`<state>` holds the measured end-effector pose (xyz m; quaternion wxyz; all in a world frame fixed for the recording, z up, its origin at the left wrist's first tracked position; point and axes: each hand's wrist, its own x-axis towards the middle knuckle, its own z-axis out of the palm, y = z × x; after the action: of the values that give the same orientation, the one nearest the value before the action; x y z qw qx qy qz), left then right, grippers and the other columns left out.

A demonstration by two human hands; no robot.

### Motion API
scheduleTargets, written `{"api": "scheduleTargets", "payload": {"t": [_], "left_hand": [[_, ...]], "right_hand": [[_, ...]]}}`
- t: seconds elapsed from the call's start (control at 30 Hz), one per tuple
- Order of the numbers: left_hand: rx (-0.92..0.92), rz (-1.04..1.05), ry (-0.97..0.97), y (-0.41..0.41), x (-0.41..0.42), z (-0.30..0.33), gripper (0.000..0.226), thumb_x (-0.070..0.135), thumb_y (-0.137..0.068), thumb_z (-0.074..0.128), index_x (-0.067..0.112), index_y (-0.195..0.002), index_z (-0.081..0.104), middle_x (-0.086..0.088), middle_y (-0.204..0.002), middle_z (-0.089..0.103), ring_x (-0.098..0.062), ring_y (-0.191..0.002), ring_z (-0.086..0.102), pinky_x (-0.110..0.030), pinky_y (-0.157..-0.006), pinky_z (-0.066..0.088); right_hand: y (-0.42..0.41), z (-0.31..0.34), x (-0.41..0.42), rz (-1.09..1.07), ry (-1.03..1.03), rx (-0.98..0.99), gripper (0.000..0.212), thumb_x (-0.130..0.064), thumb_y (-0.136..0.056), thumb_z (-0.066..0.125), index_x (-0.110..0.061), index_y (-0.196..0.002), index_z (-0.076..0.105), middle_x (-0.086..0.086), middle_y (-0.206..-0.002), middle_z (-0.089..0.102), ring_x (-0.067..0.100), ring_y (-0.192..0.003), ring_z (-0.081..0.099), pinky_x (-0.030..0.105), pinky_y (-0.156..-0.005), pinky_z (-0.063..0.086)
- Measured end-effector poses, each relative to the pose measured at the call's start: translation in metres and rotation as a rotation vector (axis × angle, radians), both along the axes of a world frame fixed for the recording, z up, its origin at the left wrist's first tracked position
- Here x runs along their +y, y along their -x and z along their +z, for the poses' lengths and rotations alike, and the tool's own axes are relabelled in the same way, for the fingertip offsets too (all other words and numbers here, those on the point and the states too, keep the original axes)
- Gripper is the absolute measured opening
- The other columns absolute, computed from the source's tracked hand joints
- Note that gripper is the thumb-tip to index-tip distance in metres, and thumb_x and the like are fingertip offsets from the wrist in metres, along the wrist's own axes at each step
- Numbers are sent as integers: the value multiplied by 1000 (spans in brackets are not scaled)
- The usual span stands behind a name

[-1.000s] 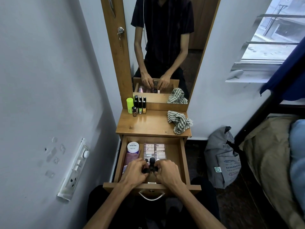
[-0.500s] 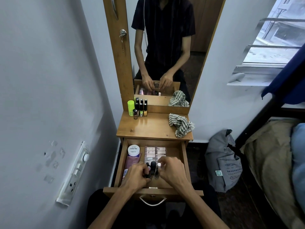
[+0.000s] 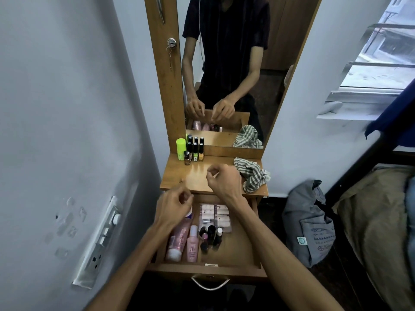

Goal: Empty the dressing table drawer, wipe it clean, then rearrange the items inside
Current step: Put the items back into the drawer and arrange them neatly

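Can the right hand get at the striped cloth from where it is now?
Probably yes: the right hand hovers over the tabletop just beside the cloth, with nothing between them, and seems to hold nothing.

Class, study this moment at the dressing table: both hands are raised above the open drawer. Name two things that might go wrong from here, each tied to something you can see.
1. The small bottles stand upright, tightly clustered in the drawer; a hand reaching back in might topple them.
2. The nail polish bottles on the tabletop stand close together near its left back corner; the right hand, hovering over the tabletop, could knock one over while reaching for them.
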<state>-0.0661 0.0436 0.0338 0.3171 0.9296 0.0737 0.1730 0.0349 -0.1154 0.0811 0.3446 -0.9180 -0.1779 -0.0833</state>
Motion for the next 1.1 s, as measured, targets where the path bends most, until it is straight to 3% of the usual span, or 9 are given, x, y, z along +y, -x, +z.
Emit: {"api": "scheduleTargets", "payload": {"t": [0.13,0.2,0.3,0.5,0.7,0.9,1.1], "left_hand": [[-83,86,-28,-50,23,33,16,25,-88,68,24,-104,70,6,-95,69,-15,-78,65,-34,-73,57],[-84,114,-49,-74,36,45,24,26,-90,65,22,-113,68,1,-108,68,-21,-88,67,-38,-79,57],[-61,100,-104,-101,54,56,35,26,-93,61,19,-127,62,-4,-125,62,-27,-103,65,-43,-85,56],[96,-20,-266,-136,71,55,53,18,-93,62,19,-145,50,-6,-147,48,-30,-126,53,-47,-103,49],[123,-39,-297,-148,70,45,51,17,-92,64,16,-142,52,-7,-133,47,-30,-111,57,-45,-96,52],[115,16,-257,-149,70,40,41,17,-93,65,14,-133,56,-11,-129,49,-32,-107,59,-45,-95,52],[48,64,-158,-138,70,36,31,21,-88,68,14,-115,54,-11,-115,61,-29,-88,60,-40,-76,51]], "right_hand": [[-19,11,37,19,27,-30,24,-33,-89,63,-24,-107,77,-3,-93,79,20,-79,73,25,-61,49],[-30,12,59,32,60,-29,27,-34,-90,64,-25,-114,73,1,-95,79,28,-90,73,32,-70,52],[-44,6,82,42,132,-25,27,-35,-91,67,-23,-115,69,8,-97,77,36,-96,72,40,-79,57],[-62,-13,96,88,230,-46,21,-29,-93,62,-17,-111,64,13,-97,74,40,-93,70,41,-74,54],[-70,-19,98,106,227,-91,23,-28,-94,61,-13,-112,58,15,-100,71,41,-91,69,44,-73,54],[-70,-20,97,113,203,-55,27,-24,-92,65,-12,-115,57,14,-106,70,40,-96,68,42,-75,52],[-64,-21,90,90,149,-43,29,-26,-90,67,-13,-115,61,12,-104,71,38,-95,69,42,-76,54]]}}
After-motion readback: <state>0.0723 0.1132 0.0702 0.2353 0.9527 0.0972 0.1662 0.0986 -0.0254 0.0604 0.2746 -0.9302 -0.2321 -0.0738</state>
